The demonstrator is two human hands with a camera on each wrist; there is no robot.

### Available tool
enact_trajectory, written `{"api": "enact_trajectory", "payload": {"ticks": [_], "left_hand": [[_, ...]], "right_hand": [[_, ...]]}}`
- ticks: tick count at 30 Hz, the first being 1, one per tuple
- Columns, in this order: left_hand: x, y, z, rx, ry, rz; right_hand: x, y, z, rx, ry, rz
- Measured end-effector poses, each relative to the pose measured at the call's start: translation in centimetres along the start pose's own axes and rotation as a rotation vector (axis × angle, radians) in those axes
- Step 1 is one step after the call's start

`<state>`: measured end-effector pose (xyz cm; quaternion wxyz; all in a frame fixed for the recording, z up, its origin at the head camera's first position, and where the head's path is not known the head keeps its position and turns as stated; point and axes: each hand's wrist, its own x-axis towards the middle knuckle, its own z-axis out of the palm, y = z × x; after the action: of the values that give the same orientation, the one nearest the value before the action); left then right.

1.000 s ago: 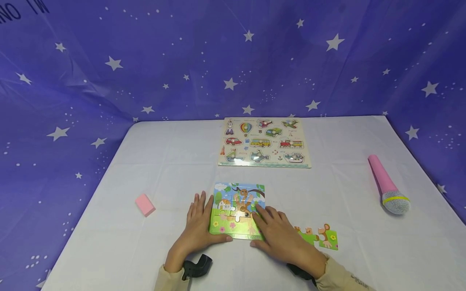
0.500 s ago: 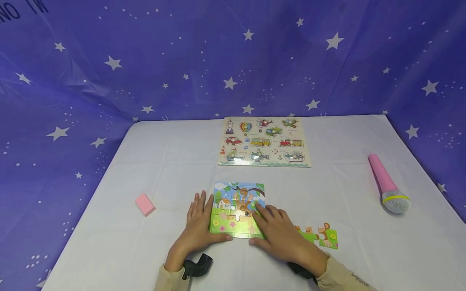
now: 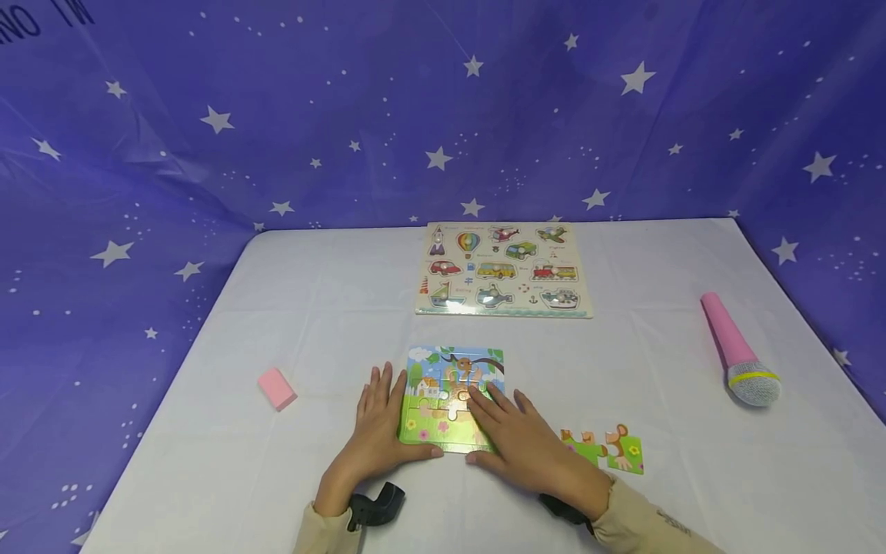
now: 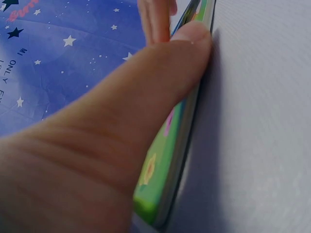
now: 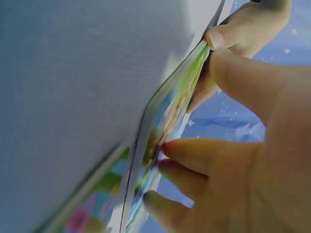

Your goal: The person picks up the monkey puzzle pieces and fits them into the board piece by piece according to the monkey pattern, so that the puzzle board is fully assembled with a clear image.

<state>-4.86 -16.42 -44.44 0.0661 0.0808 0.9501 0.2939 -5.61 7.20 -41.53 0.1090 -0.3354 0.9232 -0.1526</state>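
1. White cloth covers the counter (image 3: pixel 277 477) in the head view. A small square jigsaw puzzle (image 3: pixel 450 385) lies flat near the front edge, printed with blue sky, a brown animal on a branch, a little house and a green meadow with flowers. The left hand (image 3: pixel 377 431) lies flat along the puzzle's left side, its thumb against the front edge. The right hand (image 3: pixel 522 442) rests on the lower right part, fingers straight and spread, fingertips pressing near the middle. Two loose puzzle pieces (image 3: pixel 609 450), green with a brown animal, lie just right of that hand. Further off sit a pink block (image 3: pixel 277 388) at the left, a pink toy microphone (image 3: pixel 737 354) at the right, and a wooden vehicle peg board (image 3: pixel 501 269) behind the puzzle. A purple backdrop with white stars hangs behind.

2. The left wrist view shows what the head view cannot: the puzzle (image 4: pixel 170 165) edge-on, thin and green, with the left thumb (image 4: pixel 160 82) pressed flat against its rim.

3. The right wrist view, also close and blurred, shows the right hand's fingertips (image 5: pixel 170 148) touching the puzzle's (image 5: pixel 160 126) printed face, and the left thumb (image 5: pixel 218 39) at its far edge.
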Motion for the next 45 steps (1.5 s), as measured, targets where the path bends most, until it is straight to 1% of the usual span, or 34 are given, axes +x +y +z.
{"api": "enact_trajectory", "payload": {"ticks": [4, 7, 10, 13, 18, 22, 25, 27, 31, 34, 38, 45], "left_hand": [[0.0, -0.1, 0.0, 0.007, -0.001, -0.002], [0.0, -0.1, 0.0, 0.006, 0.000, -0.004], [0.0, -0.1, 0.0, 0.002, -0.001, -0.002], [0.0, 0.0, 0.0, -0.003, -0.003, -0.001], [0.0, 0.0, 0.0, -0.011, 0.001, -0.002], [0.0, 0.0, 0.0, -0.018, 0.001, -0.006], [0.0, 0.0, 0.0, -0.021, 0.004, -0.008], [0.0, 0.0, 0.0, -0.022, 0.005, -0.008], [0.0, 0.1, 0.0, -0.019, 0.004, -0.007], [0.0, 0.1, -0.1, -0.015, 0.002, -0.009], [-0.1, 0.1, -0.1, -0.009, 0.001, -0.010], [0.0, 0.0, 0.0, -0.011, 0.002, -0.010]], "right_hand": [[0.0, 0.0, 0.1, -0.016, -0.043, -0.003], [0.1, 0.0, 0.0, -0.021, -0.044, -0.006], [0.1, 0.1, 0.0, -0.007, -0.027, -0.012], [0.1, 0.2, -0.1, 0.002, 0.019, -0.019], [-0.4, 0.6, -0.4, -0.003, 0.119, -0.012], [-1.2, 1.2, -0.8, -0.019, 0.193, 0.019], [-1.9, 1.7, -1.1, -0.034, 0.226, 0.054], [-2.4, 2.1, -1.2, -0.049, 0.229, 0.081], [-3.2, 3.0, -1.2, -0.065, 0.206, 0.134], [-3.7, 3.5, -1.3, -0.065, 0.203, 0.159], [-4.0, 3.9, -1.4, -0.068, 0.216, 0.169], [-3.8, 3.9, -1.0, -0.064, 0.200, 0.184]]}}
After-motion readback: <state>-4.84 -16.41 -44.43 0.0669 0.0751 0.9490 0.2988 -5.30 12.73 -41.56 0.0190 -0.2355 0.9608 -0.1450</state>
